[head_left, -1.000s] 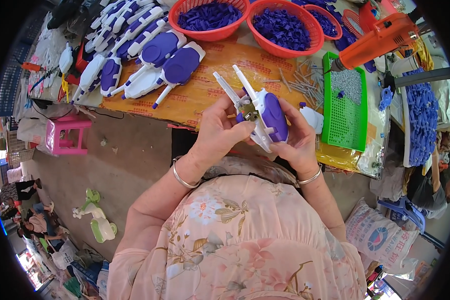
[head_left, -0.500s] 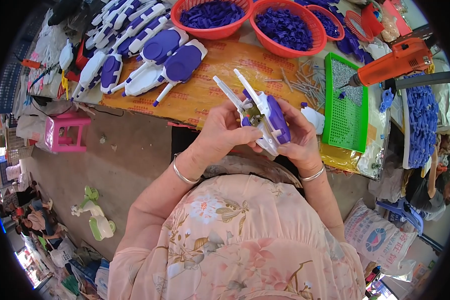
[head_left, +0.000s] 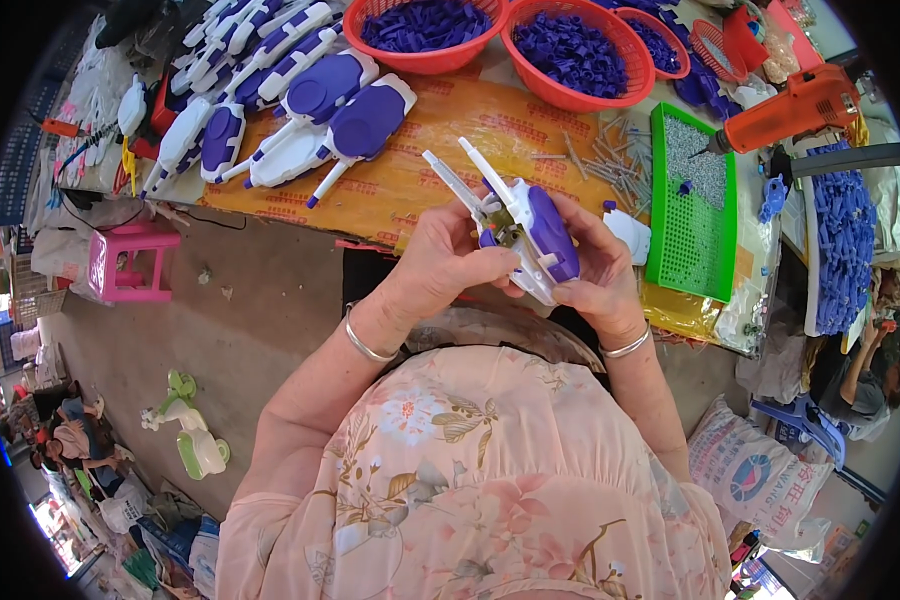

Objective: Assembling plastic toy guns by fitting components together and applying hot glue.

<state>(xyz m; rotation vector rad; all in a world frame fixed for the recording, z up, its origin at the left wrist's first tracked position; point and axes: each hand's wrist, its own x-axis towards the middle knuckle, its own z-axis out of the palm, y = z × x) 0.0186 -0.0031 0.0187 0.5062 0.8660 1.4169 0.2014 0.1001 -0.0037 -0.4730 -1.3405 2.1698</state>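
Note:
Over the table's near edge, my two hands hold a white-and-purple plastic toy (head_left: 545, 235) with long narrow white barrels; its exact kind is unclear. Its two shell halves are spread apart, with metallic-looking parts partly visible inside. My left hand (head_left: 435, 260) grips the left half, thumb lying across the lower side of the gap. Around the purple right half wraps my right hand (head_left: 602, 268), its thumb at the lower end. Several similar toys (head_left: 370, 120) lie in a pile at the far left. Just right of my right hand is a white plastic piece (head_left: 626, 236).
Red baskets (head_left: 577, 92) of purple parts stand at the back. Loose screws (head_left: 615, 155) lie beside a green tray (head_left: 692, 262) holding small metal pieces. An orange power screwdriver (head_left: 792, 110) hangs over the tray. A pink stool (head_left: 135, 262) and green ride-on toy (head_left: 188, 425) stand on the floor.
The toy and both hands have shifted slightly, with the barrel tips a little further left. The gap between the shell halves looks slightly narrower. The orange screwdriver has swayed a little.

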